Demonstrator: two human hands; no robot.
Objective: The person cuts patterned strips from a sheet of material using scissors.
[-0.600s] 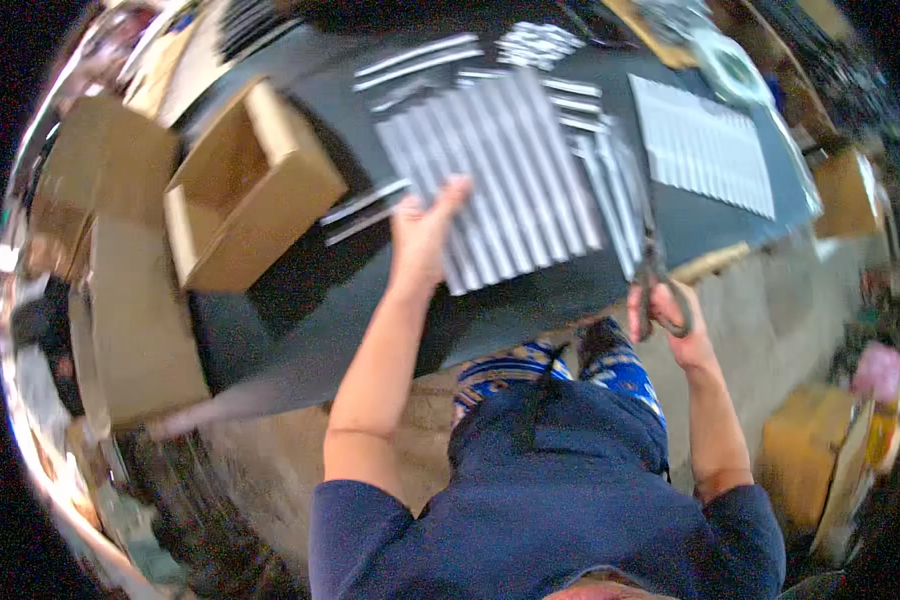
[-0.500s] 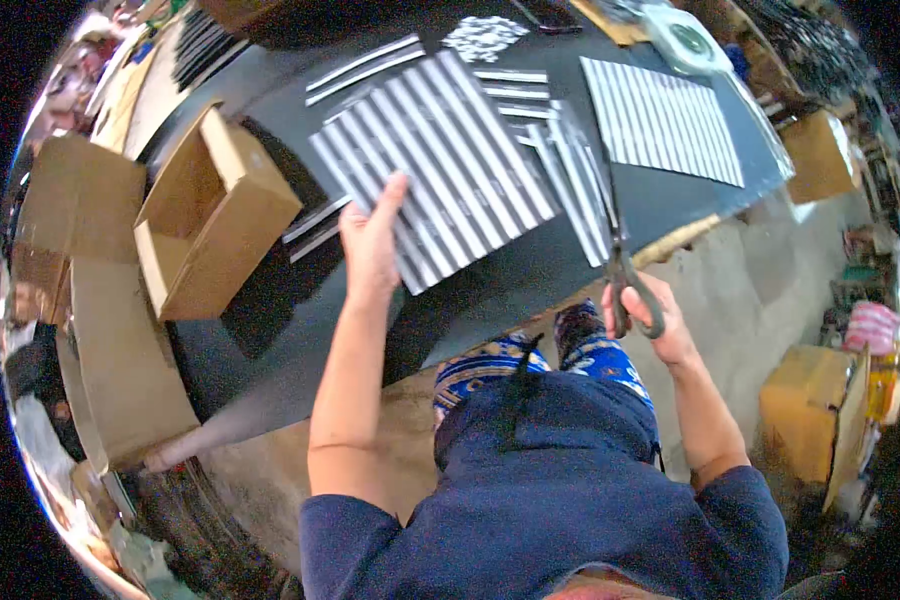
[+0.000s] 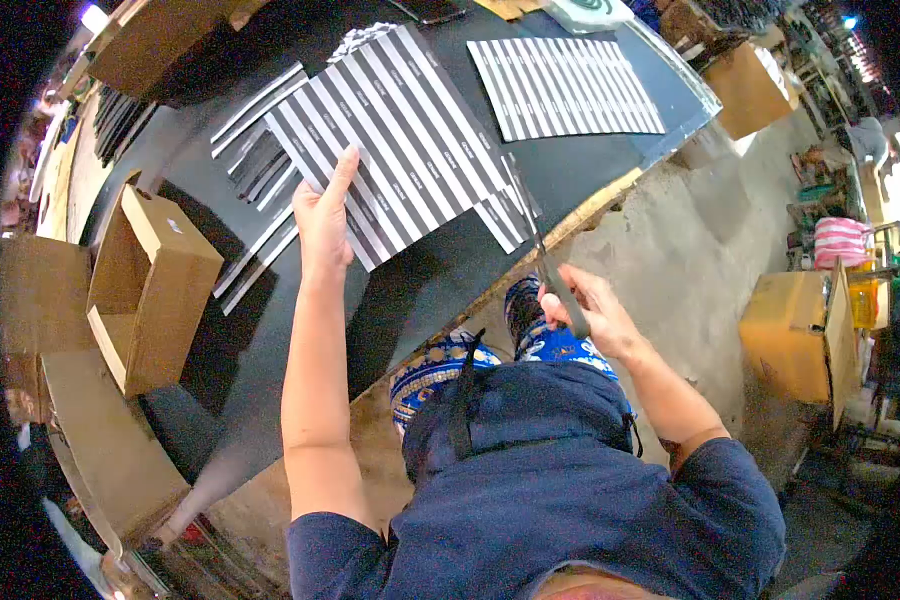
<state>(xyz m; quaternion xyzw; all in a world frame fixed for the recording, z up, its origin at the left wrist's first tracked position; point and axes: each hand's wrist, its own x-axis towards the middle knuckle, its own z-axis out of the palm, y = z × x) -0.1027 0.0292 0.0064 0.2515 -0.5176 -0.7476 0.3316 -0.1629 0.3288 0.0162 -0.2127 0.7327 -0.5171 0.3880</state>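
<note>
My left hand (image 3: pixel 325 225) grips the lower left edge of a black-and-white striped sheet (image 3: pixel 395 140), thumb on top, and holds it over the dark table (image 3: pixel 390 315). In my right hand (image 3: pixel 590 310) is a pair of black scissors (image 3: pixel 560 285), its blades pointing up and away, their tips near the sheet's right corner. A second striped sheet (image 3: pixel 565 90) lies flat at the back right. Cut striped strips (image 3: pixel 260 255) lie to the left of the held sheet, and others are partly hidden under it.
An open cardboard box (image 3: pixel 175 290) stands on the table's left side. White pieces (image 3: pixel 365 42) are piled behind the held sheet. A roll of tape (image 3: pixel 590 10) sits at the back edge. Another cardboard box (image 3: pixel 785 335) is on the floor at the right.
The camera view has shifted, so the table items appear further left. The held sheet now covers more of the strips beside it. The scissors have turned, with their blades near the sheet's right corner.
</note>
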